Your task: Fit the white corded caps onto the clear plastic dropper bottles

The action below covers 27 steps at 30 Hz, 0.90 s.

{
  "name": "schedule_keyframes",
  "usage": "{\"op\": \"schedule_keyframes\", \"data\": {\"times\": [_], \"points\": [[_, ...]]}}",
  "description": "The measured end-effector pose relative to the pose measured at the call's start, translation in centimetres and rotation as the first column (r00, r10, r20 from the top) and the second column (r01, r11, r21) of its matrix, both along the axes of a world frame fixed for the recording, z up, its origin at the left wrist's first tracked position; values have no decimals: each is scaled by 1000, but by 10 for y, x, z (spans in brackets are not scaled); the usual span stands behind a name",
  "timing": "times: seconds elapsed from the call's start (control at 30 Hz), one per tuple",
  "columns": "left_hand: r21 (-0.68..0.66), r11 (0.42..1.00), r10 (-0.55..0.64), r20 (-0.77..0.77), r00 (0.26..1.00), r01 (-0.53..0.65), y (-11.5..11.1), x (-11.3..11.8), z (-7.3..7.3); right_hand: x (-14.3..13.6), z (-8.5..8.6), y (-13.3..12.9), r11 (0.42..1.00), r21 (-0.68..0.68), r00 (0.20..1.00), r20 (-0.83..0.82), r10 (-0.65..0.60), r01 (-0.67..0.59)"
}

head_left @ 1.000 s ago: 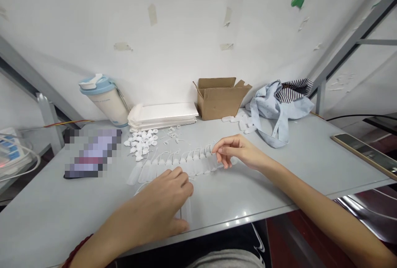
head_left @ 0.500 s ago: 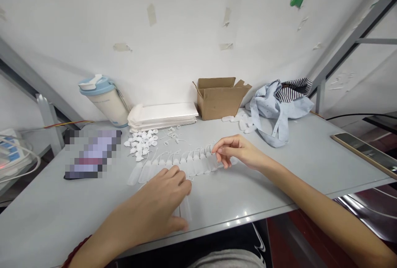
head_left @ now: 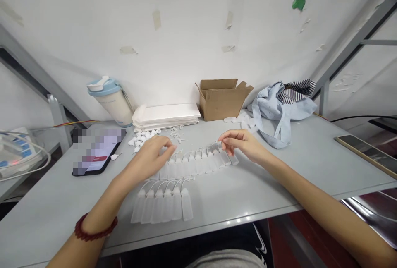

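Observation:
Several translucent white flat plastic tubes with white caps and thin looped tails lie in a long row (head_left: 198, 163) mid-table. A shorter row of the same tubes (head_left: 163, 206) is nearer me. My left hand (head_left: 151, 156), thumb and forefinger apart, hovers over the left end of the long row, beside a pile of small white caps (head_left: 142, 137); its other fingers are partly hidden. At the right end of that row, my right hand (head_left: 240, 143) has its thumb and fingers pinched together by the last tubes' tails. What sits between its fingertips is too small to make out.
Behind stand a tumbler (head_left: 113, 104), a stack of white sheets (head_left: 167, 115), an open cardboard box (head_left: 221, 102) and a light blue cloth bag (head_left: 273, 111). Phones lie left (head_left: 101, 152) and right (head_left: 366, 152). One loose cap (head_left: 114, 157) is by the left phone. Loose tubes (head_left: 242, 120) lie near the box.
My left hand has moved up and away from the nearer row, uncovering it, to beside the cap pile. My right hand remains at the long row's right end. The view has shifted slightly.

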State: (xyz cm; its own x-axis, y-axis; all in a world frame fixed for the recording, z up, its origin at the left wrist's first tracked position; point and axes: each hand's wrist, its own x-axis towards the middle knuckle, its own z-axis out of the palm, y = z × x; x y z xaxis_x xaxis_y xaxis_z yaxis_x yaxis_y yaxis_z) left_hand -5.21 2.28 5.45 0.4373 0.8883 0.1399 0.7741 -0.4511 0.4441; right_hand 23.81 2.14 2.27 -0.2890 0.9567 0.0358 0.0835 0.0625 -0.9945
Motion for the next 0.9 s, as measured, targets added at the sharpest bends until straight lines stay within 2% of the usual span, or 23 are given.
{"op": "schedule_keyframes", "data": {"times": [0.13, 0.23, 0.3, 0.37, 0.47, 0.7, 0.9], "points": [[119, 989, 89, 26, 996, -91, 21, -10, -12, 10, -9, 15, 966, 224, 966, 192, -175, 131], [144, 987, 70, 17, 997, -71, 31, -15, -23, 23, -18, 30, 906, 353, 902, 271, -336, 232], [150, 988, 40, 2, 999, -39, 37, -17, -30, 34, -25, 40, 847, 436, 832, 311, -459, 304], [156, 988, 7, -10, 1000, -6, 41, -18, -36, 44, -30, 48, 798, 508, 762, 360, -538, 324], [159, 987, -30, -19, 999, 33, 46, -19, -41, 54, -35, 56, 776, 568, 686, 450, -571, 274], [136, 989, -52, -35, 998, 56, 45, -22, -39, 55, -43, 63, 802, 585, 557, 628, -543, 121], [147, 987, -49, -63, 997, 57, 45, -22, -43, 63, -48, 66, 802, 575, 407, 702, -584, 160]]}}
